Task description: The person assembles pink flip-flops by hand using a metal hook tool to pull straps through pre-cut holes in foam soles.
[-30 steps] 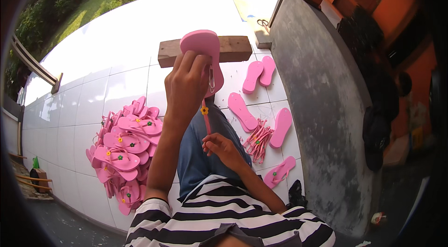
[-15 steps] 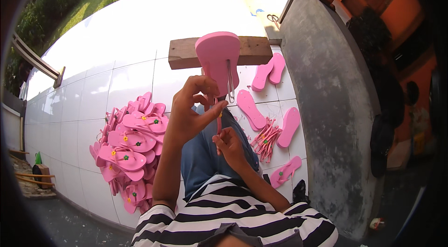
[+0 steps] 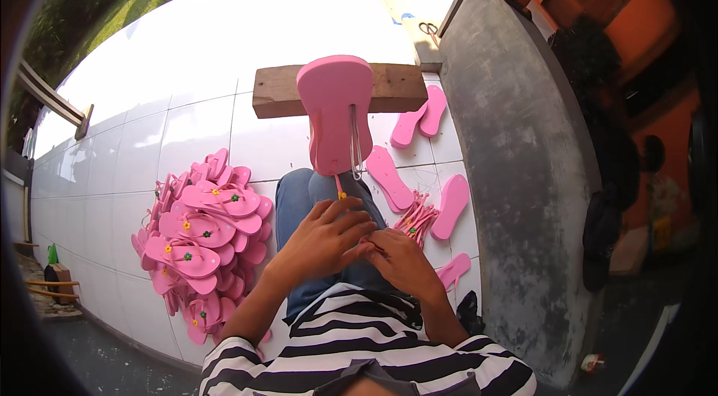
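A pink flip-flop sole (image 3: 334, 115) rests tilted against a wooden beam (image 3: 278, 91), its lower end toward me. From that lower end a thin pink strap (image 3: 338, 183) with a yellow flower runs down to my left hand (image 3: 325, 240). The fingers of that hand are curled over the strap, hiding its far part. My right hand (image 3: 405, 260) meets the left one, thumb and fingers pinched together; what lies between them is hidden. A looped metal wire tool (image 3: 355, 145) hangs from the sole's right side, beside its narrow part.
On the white tiles at left lies a heap of finished pink flip-flops (image 3: 196, 228). Loose pink soles (image 3: 451, 207) and a bundle of pink straps (image 3: 416, 218) lie at right, before a grey wall (image 3: 516, 172). Scissors (image 3: 428, 29) sit farther off.
Both hands have moved down from the sole's lower end and come together. The sole and wire tool stay at the beam, and the strap's flower now shows just below the sole.
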`<state>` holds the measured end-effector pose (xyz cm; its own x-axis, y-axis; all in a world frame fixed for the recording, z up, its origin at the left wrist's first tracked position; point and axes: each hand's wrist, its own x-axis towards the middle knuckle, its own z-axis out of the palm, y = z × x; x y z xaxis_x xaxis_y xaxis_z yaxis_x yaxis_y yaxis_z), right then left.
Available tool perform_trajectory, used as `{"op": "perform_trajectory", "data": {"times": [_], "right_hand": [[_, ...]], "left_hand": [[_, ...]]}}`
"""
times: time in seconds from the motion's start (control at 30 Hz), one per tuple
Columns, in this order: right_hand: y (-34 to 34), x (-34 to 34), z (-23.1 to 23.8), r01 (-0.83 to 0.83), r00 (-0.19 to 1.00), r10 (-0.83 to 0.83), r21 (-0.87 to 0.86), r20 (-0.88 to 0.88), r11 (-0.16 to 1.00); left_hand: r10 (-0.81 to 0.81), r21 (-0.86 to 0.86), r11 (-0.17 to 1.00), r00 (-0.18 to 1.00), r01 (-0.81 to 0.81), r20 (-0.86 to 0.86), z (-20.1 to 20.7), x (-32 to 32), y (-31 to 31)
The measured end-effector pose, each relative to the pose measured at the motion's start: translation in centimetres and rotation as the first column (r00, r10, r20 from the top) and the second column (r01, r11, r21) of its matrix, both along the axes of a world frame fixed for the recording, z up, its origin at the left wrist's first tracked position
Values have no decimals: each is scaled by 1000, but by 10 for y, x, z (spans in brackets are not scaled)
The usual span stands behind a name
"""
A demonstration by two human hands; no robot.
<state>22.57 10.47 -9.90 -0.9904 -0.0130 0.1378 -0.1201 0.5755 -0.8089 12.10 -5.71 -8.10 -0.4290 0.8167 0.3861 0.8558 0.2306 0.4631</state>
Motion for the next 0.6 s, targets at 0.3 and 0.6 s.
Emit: {"op": "perform_trajectory", "data": {"times": [0.3,0.6], "right_hand": [[17,-18,20,408,874,-477,-678,95,611],[-23,-56,36,427,771,-481,-222,-417,877]], "left_hand": [[256,234,947,959,-222,-125,8,4,28],[460,427,796,887,-429,34,-21,11,47]]}}
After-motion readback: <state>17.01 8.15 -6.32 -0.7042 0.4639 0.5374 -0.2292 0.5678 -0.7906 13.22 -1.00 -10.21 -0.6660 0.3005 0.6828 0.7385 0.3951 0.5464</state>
